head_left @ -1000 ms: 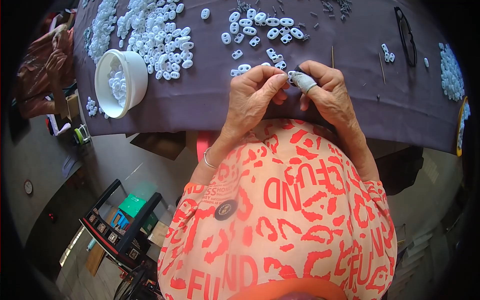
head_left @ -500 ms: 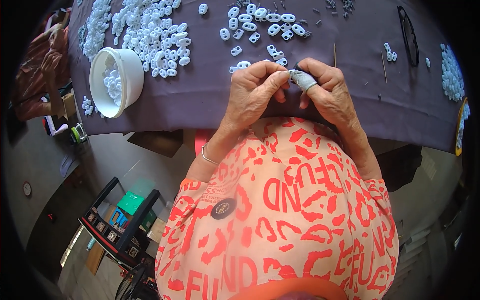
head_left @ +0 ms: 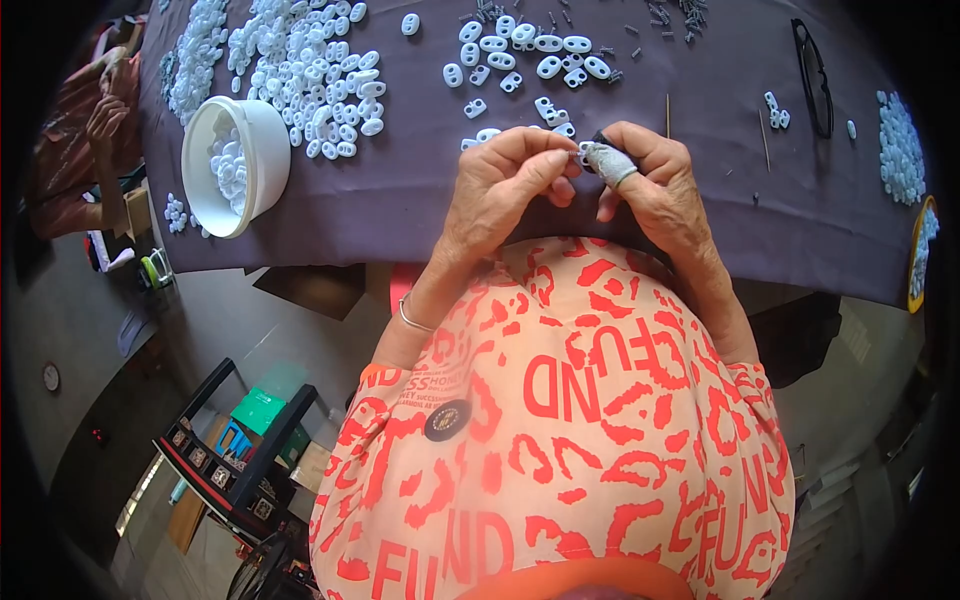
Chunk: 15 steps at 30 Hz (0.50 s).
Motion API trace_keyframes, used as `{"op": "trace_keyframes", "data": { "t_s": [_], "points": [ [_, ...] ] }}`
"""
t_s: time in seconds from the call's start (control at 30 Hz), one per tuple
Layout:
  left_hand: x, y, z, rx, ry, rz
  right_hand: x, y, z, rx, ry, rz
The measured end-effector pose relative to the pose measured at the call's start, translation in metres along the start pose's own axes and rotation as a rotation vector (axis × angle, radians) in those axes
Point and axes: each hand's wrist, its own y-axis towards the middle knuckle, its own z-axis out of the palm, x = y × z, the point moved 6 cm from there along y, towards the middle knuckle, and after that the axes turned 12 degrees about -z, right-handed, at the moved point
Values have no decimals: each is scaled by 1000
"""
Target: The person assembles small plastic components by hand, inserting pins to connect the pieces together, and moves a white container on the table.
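My right hand (head_left: pixel 655 178) pinches a small white plastic cord lock (head_left: pixel 586 150) with holes in it. Wrapped around a digit of that hand is a grey-white covering, with something black beside it. My left hand (head_left: pixel 512 185) is closed, thumb against forefinger, on a tiny thin piece like a spring (head_left: pixel 573 153), held close beside the cord lock. Fingers hide most of both parts. Just beyond my hands lie several loose white cord lock pieces (head_left: pixel 548 110), and farther off are small dark metal springs (head_left: pixel 690 15).
A white tub (head_left: pixel 268 170) of white pieces stands at left, by a large spread of oval pieces (head_left: pixel 325 75). At right are thin sticks (head_left: pixel 765 140), dark-framed glasses (head_left: pixel 815 80), and another white pile (head_left: pixel 900 150). A person (head_left: pixel 95 140) sits at far left.
My left fingertips have drawn slightly away from the right hand, so the white cord lock and the thin piece show more. Both hands stay in nearly the same place.
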Motion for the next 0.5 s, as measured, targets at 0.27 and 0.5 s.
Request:
{"op": "trace_keyframes", "data": {
  "t_s": [0.27, 0.5],
  "points": [
    [1, 1, -2, -58, 23, 56, 2, 0, 0, 2, -6, -5],
    [-1, -1, 3, -81, 3, 72, 0, 0, 0, -22, 17, -8]
  ]
}}
